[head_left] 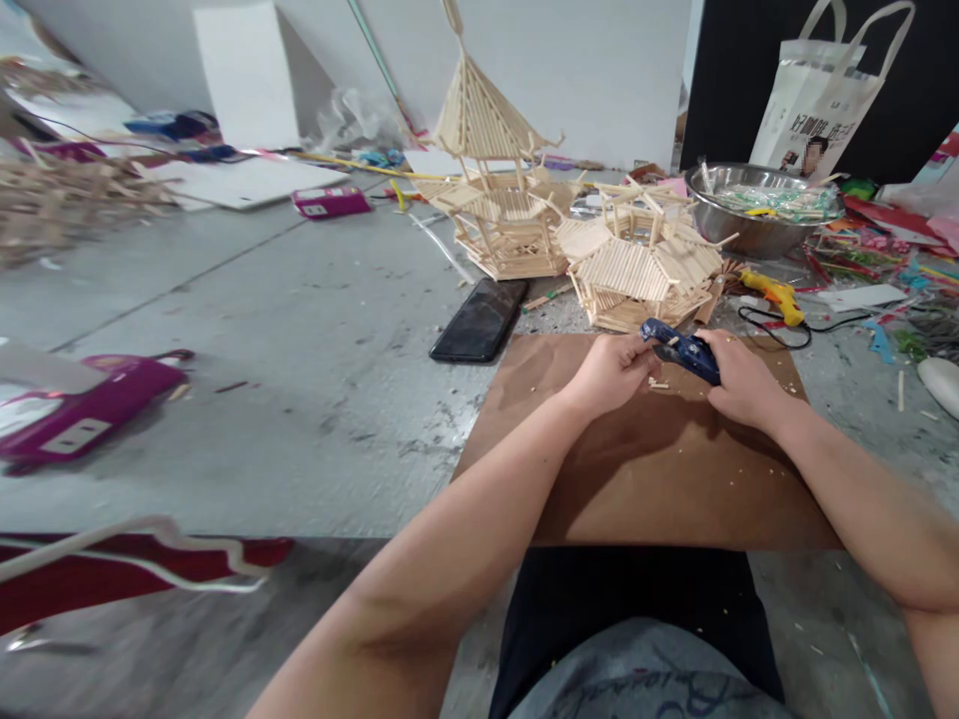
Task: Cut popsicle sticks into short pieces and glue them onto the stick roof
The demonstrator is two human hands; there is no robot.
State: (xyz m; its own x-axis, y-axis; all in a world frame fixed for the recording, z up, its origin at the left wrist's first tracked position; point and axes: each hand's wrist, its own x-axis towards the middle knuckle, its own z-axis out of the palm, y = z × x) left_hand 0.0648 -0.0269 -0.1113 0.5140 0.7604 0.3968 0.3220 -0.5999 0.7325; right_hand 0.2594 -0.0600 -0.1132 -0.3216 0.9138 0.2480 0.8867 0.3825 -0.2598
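My right hand (745, 379) is wrapped around a blue-handled cutter (693, 358) held over the brown sheet (636, 479). Close to its blades, my left hand (612, 371) is closed in a pinch. A short pale bit of thin wooden stick (672, 341) shows at the cutter beside the left fingertips; the rest is hidden by the fingers. Small cut stick pieces (659, 384) lie on the sheet below. Just behind my hands stands a low wooden-stick pavilion section (629, 270). Left of it rises a taller stick pavilion (498, 200) with a pointed roof.
A black phone (479, 320) lies left of the sheet. To the right are a yellow glue gun (775, 297) with its cord, a metal bowl (749, 235) and scattered craft scraps. Purple power strips (97, 404) sit on the left, past them a blurred stick pile (67, 195).
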